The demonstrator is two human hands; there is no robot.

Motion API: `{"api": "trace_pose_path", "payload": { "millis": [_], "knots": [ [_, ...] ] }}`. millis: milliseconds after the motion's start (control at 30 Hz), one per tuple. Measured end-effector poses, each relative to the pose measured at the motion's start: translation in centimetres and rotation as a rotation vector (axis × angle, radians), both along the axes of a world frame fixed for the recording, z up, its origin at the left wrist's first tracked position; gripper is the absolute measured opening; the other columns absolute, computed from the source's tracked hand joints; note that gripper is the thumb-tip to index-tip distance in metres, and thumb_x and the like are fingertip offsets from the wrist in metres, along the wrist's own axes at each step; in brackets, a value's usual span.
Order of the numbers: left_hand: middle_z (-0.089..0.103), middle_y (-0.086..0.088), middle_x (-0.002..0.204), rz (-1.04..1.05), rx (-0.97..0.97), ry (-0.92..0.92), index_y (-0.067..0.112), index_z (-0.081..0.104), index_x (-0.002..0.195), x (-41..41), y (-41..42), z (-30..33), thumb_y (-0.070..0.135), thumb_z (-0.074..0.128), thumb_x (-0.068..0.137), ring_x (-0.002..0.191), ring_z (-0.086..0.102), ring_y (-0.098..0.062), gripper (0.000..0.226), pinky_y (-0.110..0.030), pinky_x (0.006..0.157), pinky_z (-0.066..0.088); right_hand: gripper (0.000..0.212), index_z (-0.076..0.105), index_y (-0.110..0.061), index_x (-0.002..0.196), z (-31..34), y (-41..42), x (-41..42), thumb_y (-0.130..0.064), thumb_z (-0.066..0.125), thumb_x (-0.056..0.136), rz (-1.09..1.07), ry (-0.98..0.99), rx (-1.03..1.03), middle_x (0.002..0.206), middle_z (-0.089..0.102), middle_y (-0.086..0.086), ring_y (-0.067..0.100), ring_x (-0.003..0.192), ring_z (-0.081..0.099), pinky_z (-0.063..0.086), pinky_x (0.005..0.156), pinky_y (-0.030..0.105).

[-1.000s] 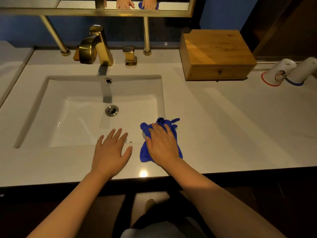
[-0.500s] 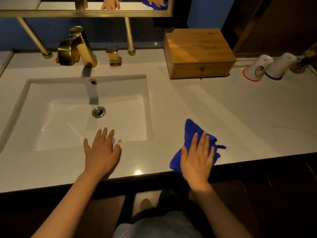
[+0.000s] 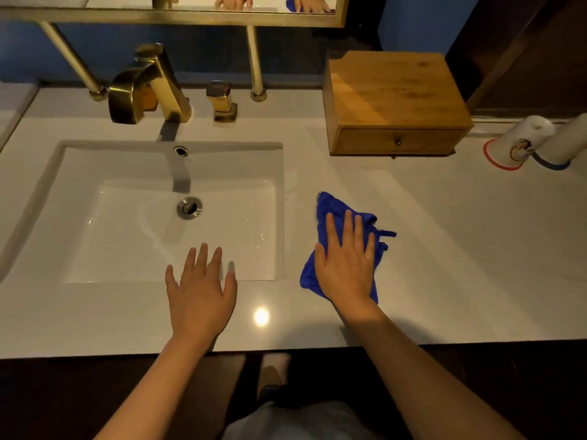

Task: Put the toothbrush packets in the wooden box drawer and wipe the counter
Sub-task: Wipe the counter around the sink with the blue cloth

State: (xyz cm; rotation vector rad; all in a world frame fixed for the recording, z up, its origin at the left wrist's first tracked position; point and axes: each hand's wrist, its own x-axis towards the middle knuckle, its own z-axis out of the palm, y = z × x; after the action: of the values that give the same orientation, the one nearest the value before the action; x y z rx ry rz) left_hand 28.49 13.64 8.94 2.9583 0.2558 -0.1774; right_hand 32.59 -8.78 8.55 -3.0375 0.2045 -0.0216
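While the right hand (image 3: pixel 346 265) lies flat on a blue cloth (image 3: pixel 330 214), fingers straight and pressing it onto the white surface (image 3: pixel 444 249), the left hand (image 3: pixel 200 290) rests palm down on the front rim beside the sink (image 3: pixel 95 217), its fingers spread and holding nothing. The cloth is bunched — part of it shows beyond the fingertips and part under the wrist — and it sits just right of the sink's right edge.

At the back right of the surface stands a wooden box (image 3: pixel 390 93), and its drawer (image 3: pixel 398 141), with a small dark knob, is pushed in. No toothbrush packets show anywhere on the surface. To the right of the box two white cups (image 3: pixel 521 144) lie tipped on their sides, touching, one with a red rim and one with a blue rim.

Behind the sink a brass tap (image 3: pixel 149 87) points over the basin, with a separate brass handle (image 3: pixel 222 101) just to its right. A metal drain plug (image 3: pixel 189 208) sits in the basin floor. Along the top edge a brass-framed mirror (image 3: pixel 178 17) reflects both hands and a bit of the cloth. A bright spot of light reflects off the surface between the two hands.
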Motion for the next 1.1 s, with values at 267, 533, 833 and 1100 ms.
{"api": "trace_pose_path", "payload": {
  "millis": [267, 533, 833, 1100],
  "knots": [
    [0.026, -0.003, 0.155, 0.016, 0.015, 0.007, 0.022, 0.030, 0.144, 0.1, -0.1, 0.1, 0.052, 0.005, 0.084, 0.145, 0.018, -0.020, 0.072, -0.048, 0.116, 0.007, 0.058, 0.023, -0.013, 0.144, 0.4, 7.4, 1.1, -0.037, 0.034, 0.093, 0.257, 0.047, 0.030, 0.154, 0.023, 0.014, 0.030, 0.143, 0.017, 0.015, 0.115, 0.049],
    [0.026, -0.005, 0.155, 0.019, 0.019, 0.015, 0.019, 0.031, 0.144, 0.1, -0.1, -0.1, 0.051, 0.008, 0.085, 0.145, 0.018, -0.021, 0.071, -0.048, 0.116, 0.008, 0.057, 0.026, -0.010, 0.143, 1.2, 9.3, 1.2, -0.037, 0.035, 0.094, 0.260, 0.082, 0.066, 0.153, 0.025, 0.011, 0.026, 0.142, 0.020, 0.012, 0.116, 0.043],
    [0.014, -0.003, 0.159, 0.080, -0.063, 0.022, 0.020, 0.019, 0.148, 0.3, -0.9, 0.6, 0.052, 0.009, 0.086, 0.147, 0.006, -0.018, 0.070, -0.050, 0.115, -0.004, 0.060, 0.039, -0.005, 0.136, -0.1, -1.2, -3.4, -0.036, 0.022, 0.088, -0.084, -0.067, 0.038, 0.143, 0.043, 0.017, 0.030, 0.133, 0.040, 0.033, 0.107, 0.046],
    [0.023, -0.002, 0.156, 0.074, -0.016, -0.003, 0.021, 0.026, 0.146, 1.8, -2.0, 0.0, 0.052, 0.007, 0.088, 0.146, 0.014, -0.017, 0.068, -0.050, 0.115, -0.006, 0.060, 0.011, -0.022, 0.147, 0.8, -2.9, 2.5, -0.044, 0.031, 0.095, -0.220, 0.010, 0.160, 0.156, 0.011, 0.018, 0.036, 0.143, 0.008, 0.008, 0.113, 0.055]
  ]
}}
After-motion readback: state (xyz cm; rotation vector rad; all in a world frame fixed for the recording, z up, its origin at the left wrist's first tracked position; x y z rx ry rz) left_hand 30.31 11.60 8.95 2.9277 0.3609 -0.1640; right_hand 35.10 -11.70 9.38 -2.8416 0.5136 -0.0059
